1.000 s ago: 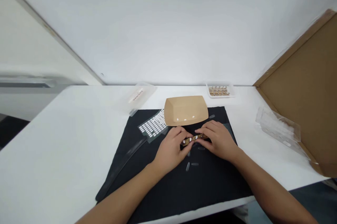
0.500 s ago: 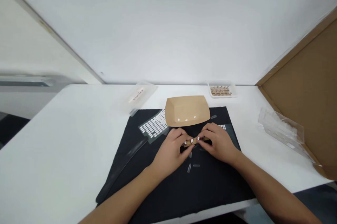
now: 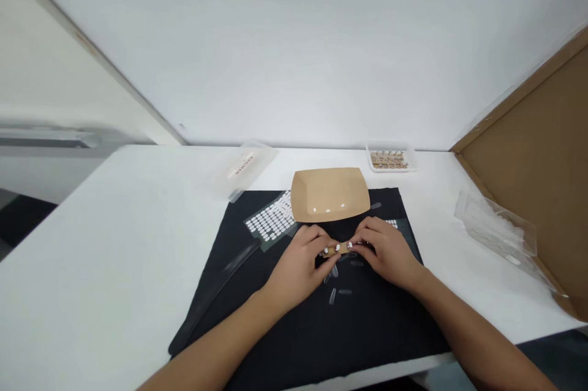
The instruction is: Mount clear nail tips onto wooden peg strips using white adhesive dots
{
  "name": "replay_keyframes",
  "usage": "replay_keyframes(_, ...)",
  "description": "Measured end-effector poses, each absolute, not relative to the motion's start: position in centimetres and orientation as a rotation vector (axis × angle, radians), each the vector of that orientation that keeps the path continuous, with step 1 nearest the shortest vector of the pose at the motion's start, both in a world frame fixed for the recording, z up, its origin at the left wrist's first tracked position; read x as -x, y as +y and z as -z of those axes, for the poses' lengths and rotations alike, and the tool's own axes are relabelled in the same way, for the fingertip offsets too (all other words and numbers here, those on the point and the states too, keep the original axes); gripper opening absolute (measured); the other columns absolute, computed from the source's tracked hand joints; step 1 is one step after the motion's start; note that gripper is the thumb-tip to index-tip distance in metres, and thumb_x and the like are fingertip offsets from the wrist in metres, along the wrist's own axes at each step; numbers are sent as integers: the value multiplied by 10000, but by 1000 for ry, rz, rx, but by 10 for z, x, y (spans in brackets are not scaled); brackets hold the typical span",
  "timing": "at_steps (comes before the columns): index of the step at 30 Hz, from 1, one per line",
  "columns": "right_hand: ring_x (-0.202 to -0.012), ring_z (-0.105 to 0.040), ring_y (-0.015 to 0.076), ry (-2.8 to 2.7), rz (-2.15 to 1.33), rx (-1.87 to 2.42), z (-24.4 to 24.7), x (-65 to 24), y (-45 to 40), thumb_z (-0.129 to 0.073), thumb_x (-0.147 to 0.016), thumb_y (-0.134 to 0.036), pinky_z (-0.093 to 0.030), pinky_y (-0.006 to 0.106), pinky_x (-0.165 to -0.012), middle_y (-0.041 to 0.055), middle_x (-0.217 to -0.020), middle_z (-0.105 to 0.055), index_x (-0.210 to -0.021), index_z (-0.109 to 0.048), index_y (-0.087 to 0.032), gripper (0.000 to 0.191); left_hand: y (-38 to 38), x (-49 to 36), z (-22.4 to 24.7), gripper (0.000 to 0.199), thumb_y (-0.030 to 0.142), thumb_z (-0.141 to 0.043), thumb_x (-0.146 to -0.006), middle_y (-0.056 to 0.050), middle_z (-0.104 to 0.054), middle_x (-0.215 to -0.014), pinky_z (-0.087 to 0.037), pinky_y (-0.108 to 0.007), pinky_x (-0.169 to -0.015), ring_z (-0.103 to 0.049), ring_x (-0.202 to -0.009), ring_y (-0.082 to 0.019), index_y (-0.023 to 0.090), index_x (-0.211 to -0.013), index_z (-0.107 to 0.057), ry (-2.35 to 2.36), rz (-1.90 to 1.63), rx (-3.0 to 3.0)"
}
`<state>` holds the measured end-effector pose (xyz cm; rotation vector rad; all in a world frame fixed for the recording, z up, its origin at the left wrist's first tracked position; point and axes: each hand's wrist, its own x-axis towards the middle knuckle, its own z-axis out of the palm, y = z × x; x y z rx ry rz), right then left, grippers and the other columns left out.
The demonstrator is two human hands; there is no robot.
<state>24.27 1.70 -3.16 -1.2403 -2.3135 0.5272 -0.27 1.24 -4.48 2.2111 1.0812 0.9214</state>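
Note:
Between both hands, above the black cloth (image 3: 303, 342), is a short tan strip (image 3: 343, 249) with small metal studs along it. White oval tabs (image 3: 337, 247) sit on the studs that show. My left hand (image 3: 301, 262) is closed, thumb and fingers pinching the strip's left end. With its fingers closed, my right hand (image 3: 383, 251) grips the right end, beside a stud with a white tab; its fingertips partly hide that end. Clear nail tips (image 3: 332, 296) lie loose on the cloth below and between the hands.
Behind the hands stands a tan paper tray (image 3: 328, 189) with a few white tabs inside. A sheet of white tabs (image 3: 271, 219) lies left of it. Farther back is a white box of studded strips (image 3: 390, 159). Clear plastic cases (image 3: 493, 225) lie right, near a cardboard panel (image 3: 533, 182).
My right fingertips have shifted slightly right along the strip, uncovering the stud with its white tab. My left hand keeps its hold. The whole view has shifted a little.

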Motion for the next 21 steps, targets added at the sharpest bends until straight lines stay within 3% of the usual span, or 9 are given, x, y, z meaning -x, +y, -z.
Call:
replay_keyframes(11, -923, -636, 204, -2328, -512, 1229, 33, -241, 17, -736, -995, -212, -503, 352, -816, 44, -1015, -679, -1053, -736, -224, 59, 13, 2, 45, 57, 212, -702, -1001, -54, -679, -978, -548, -355, -844, -637, -936, -215, 207, -1035, -747, 1085, -909, -2223)
replay_keyframes(17, -1101, -675, 247, -2365, -505, 1224, 10, -266, 20, -739, -966, -268, -548, 400, -944, 80, -1205, -689, -1255, -681, -260, 295, 14, 4, 46, 60, 223, -685, -1011, -61, -686, -984, -554, -358, -837, -644, -938, -219, 207, -996, -740, 1079, -901, -2229)
replay_keyframes(21, -952, -710, 218, -2261, -385, 1441, 3, -305, 27, -659, -1017, -317, -581, 355, -828, 58, -1066, -735, -1193, -703, -269, 187, 15, 6, 47, 73, 235, -674, -1018, -68, -698, -995, -566, -353, -833, -660, -938, -217, 208, -997, -739, 1087, -911, -2236)
